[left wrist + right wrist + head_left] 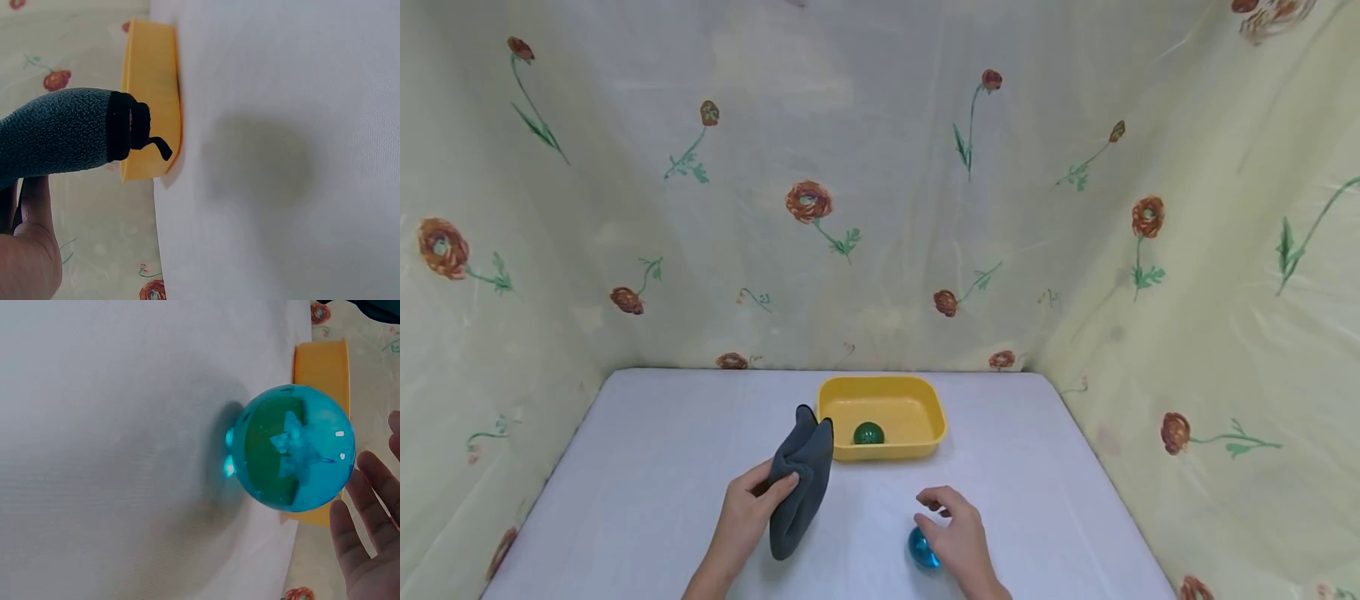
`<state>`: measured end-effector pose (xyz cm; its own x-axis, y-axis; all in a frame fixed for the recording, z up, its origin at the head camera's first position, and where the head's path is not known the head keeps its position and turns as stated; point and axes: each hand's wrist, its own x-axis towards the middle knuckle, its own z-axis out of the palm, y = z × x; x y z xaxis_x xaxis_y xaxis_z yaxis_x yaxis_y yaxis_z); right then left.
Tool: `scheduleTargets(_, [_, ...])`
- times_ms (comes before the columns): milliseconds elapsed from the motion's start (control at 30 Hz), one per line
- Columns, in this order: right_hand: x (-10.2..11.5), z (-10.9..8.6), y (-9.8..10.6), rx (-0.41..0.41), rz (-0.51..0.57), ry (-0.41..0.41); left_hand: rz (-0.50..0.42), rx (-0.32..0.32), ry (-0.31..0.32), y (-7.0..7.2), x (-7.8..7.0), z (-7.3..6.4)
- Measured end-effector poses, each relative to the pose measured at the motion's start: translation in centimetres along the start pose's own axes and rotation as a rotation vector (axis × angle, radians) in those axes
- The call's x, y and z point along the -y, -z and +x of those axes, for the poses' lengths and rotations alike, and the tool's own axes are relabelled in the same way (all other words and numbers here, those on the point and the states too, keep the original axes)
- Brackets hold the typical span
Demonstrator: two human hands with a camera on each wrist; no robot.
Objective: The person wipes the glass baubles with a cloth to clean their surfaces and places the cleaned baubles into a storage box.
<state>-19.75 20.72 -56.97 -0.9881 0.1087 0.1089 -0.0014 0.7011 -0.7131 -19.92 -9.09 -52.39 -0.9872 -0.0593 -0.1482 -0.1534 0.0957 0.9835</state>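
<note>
My left hand (pixel 743 510) pinches a soft, folded piece of dark grey fleece (pixel 808 483) between thumb and fingers, up off the table. Its edge carries black trim, and a small black tab (pixel 162 149) sticks out in the left wrist view. On the right, a see-through blue ball (pixel 922 548) with a star shape inside rests on the white table. Around its right side my right hand (pixel 962 537) hovers, fingers spread and slightly bent, fingertips close to the ball. In the right wrist view the ball (pixel 294 447) stands in front of the fingers (pixel 369 531).
A yellow tray (pixel 880 452) sits toward the back of the white table (pixel 685 442), with a green ball (pixel 868 433) inside near its front wall. Flower-patterned sheeting (pixel 880 250) encloses the table at the back and both sides.
</note>
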Motion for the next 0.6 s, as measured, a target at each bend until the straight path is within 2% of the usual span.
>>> scheduleTargets(167, [-0.8, -0.3, -0.1, 0.025, -0.006, -0.027, 0.004, 0.0, 0.005, -0.1, 0.0, 0.0])
scheduleTargets(467, [-1.8, -1.2, 0.2, 0.167, -0.017, -0.045, 0.002, 0.006, 0.013, -0.3, -0.1, -0.1])
scheduleTargets(600, [-2.1, -1.4, 0.1, 0.219, -0.016, -0.079, -0.001, 0.01, 0.016, -0.4, 0.0, -0.1])
